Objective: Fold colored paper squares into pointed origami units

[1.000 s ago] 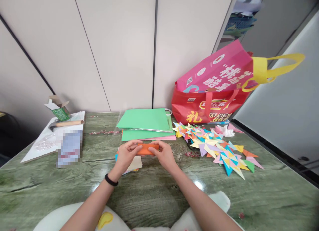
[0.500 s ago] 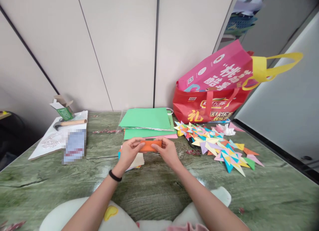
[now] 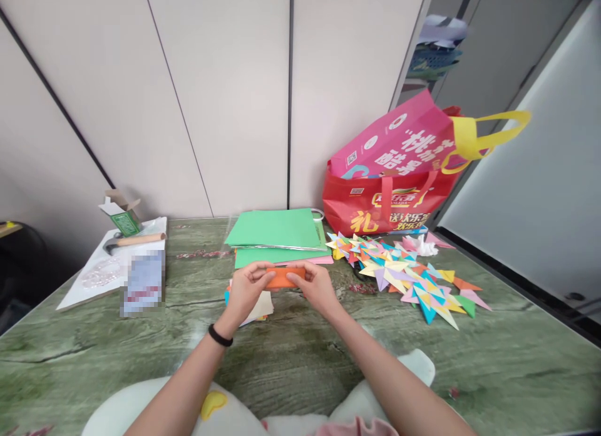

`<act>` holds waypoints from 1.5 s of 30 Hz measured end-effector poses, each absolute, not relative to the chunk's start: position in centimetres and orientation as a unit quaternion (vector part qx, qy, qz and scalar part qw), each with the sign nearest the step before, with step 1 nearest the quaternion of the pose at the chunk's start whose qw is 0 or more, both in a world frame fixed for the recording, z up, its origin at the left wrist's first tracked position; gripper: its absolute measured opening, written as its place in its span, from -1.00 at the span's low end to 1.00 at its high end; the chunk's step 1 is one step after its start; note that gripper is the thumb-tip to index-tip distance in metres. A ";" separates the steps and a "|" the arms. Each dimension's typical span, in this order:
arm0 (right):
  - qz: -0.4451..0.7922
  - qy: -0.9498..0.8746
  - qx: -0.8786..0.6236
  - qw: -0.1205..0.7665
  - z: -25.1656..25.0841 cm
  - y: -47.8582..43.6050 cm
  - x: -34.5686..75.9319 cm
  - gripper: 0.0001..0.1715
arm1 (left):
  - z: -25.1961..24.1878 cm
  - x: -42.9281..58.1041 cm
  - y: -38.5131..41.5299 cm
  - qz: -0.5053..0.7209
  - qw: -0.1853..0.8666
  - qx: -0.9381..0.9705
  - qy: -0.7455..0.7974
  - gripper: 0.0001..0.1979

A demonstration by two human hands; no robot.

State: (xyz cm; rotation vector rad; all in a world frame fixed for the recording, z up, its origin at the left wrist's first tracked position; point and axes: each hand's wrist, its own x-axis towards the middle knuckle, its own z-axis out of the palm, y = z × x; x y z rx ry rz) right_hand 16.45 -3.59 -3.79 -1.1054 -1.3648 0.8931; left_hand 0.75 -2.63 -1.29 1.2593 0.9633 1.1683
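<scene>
An orange piece of folded paper (image 3: 283, 277) is stretched level between my two hands, above the table. My left hand (image 3: 248, 290) pinches its left end, thumb on the near face. At the other end my right hand (image 3: 318, 287) grips it the same way. Below and beside my left hand lies a small pile of coloured paper sheets (image 3: 263, 306), partly covered by that hand. Just beyond both hands is a stack of green paper (image 3: 277, 228), with a pink sheet showing underneath.
Many folded paper stars (image 3: 399, 270) spread over the right side. Behind them stand a red bag (image 3: 352, 201) and a pink bag (image 3: 399, 135) with yellow handles. At left, a hammer (image 3: 136, 240) and a small green box (image 3: 124, 222) rest on a white board (image 3: 77, 295).
My hands and the orange paper hold nearly the same pose. The view has shifted slightly, so the bags appear a little further left and lower.
</scene>
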 end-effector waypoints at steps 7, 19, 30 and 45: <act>0.360 -0.581 -0.485 0.545 -3.2 -4.0 16.4 -0.73 | -1.3 0.6 -2.6 0.494 0.532 0.551 0.411 -0.70; 0.354 -0.584 -0.476 0.554 -2.9 -4.1 16.5 -0.73 | -0.5 0.7 -3.1 0.497 0.514 0.564 0.413 -0.73; 0.361 -0.576 -0.488 0.548 -3.0 -3.8 16.8 -0.70 | -0.2 0.8 -3.2 0.489 0.507 0.572 0.420 -0.74; 0.365 -0.573 -0.491 0.545 -3.2 -3.8 16.8 -0.69 | -0.6 0.6 -3.1 0.468 0.517 0.584 0.415 -0.70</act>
